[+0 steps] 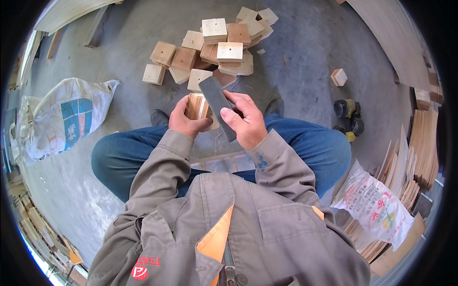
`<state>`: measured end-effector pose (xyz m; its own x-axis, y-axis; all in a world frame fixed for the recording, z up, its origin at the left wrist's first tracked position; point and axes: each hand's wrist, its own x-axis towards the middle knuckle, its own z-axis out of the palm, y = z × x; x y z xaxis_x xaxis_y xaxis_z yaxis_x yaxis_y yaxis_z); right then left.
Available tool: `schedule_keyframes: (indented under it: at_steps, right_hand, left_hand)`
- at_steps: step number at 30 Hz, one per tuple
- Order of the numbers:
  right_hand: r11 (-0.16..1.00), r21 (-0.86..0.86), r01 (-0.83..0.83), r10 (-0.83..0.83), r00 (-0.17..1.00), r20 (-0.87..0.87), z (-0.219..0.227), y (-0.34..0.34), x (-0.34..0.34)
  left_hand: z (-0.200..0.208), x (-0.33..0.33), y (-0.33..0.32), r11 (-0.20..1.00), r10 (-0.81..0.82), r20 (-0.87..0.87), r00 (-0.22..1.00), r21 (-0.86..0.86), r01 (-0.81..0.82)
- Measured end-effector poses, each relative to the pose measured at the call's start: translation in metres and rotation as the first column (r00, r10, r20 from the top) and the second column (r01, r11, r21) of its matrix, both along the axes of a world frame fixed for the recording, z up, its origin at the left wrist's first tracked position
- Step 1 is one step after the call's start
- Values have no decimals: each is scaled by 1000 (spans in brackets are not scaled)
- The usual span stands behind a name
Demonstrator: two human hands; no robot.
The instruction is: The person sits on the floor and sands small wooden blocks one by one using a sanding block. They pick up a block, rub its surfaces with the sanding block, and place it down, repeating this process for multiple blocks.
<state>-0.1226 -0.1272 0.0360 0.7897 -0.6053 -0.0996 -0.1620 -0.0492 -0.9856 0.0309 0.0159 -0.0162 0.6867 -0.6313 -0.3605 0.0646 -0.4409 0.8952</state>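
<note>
My left hand (185,119) is closed round a small layered plywood block (195,106), its striped edge facing up between thumb and fingers. In my right hand (249,123) is a long, flat, dark grey sanding block (214,97), gripped with the thumb on its face and held at a slant. The sanding block sits just right of the plywood block; whether they touch cannot be made out. Beyond my hands, a loose heap of similar wooden blocks (183,58) lies on the floor, several with a small dark hole on top.
A single block (338,77) and a yellow-and-black power tool (350,114) lie on the floor at right. White sacks rest at left (52,119) and at lower right (374,205). Stacked wood strips (423,148) line the right side. My bent knees flank the work.
</note>
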Motion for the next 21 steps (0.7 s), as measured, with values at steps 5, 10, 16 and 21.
schedule_keyframes:
  at_steps: [5, 10, 16, 21]
  right_hand:
    - [983, 140, 118, -109, 991, -71, -36, -19, -7]
    - [964, 265, 4, -15, 999, 40, 3, -22, -9]
    - [942, 311, 128, -88, 986, -141, -16, -37, -19]
    - [898, 440, -26, 35, 999, -13, 28, -44, -33]
  left_hand:
    - [0, -1, 2, 993, -68, 120, 990, -84, 78]
    - [22, -5, -7, 997, -74, 63, 995, 12, 74]
    - [14, -8, -4, 968, -106, -31, 994, -233, 96]
    - [24, -3, -6, 979, -125, 77, 989, -153, 136]
